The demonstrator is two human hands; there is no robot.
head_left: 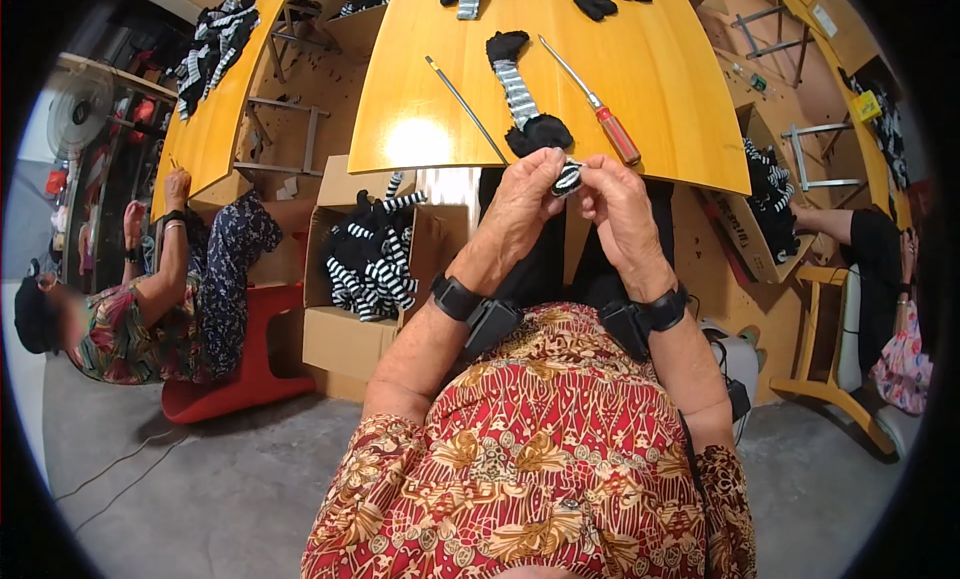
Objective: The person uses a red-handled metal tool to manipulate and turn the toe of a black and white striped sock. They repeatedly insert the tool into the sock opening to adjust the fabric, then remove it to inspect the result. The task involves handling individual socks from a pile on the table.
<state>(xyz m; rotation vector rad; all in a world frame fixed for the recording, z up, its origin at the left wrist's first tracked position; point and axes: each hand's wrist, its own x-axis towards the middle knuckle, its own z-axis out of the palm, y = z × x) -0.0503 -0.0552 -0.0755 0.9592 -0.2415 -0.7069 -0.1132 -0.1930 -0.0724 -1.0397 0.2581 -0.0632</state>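
Note:
Just off the near edge of the yellow table (660, 79), both hands are closed in a pinch on a small black-and-white striped fabric piece (567, 179). My left hand (527, 191) grips its left side and my right hand (617, 201) its right side; the fingers hide much of it. On the table beyond them lies a longer grey-and-white striped fabric tube (515, 87) with dark fluffy ends. A screwdriver (612, 127) with a red handle rests to its right. To its left is a thin dark rod (465, 109) with a yellowish tip.
Striped fabric pieces fill a cardboard box (345, 341) at my left and another box (748, 241) at my right. More pieces (590, 1) lie at the table's far end. One person (130, 309) sits left on a red chair (250, 364); another (880, 269) sits right.

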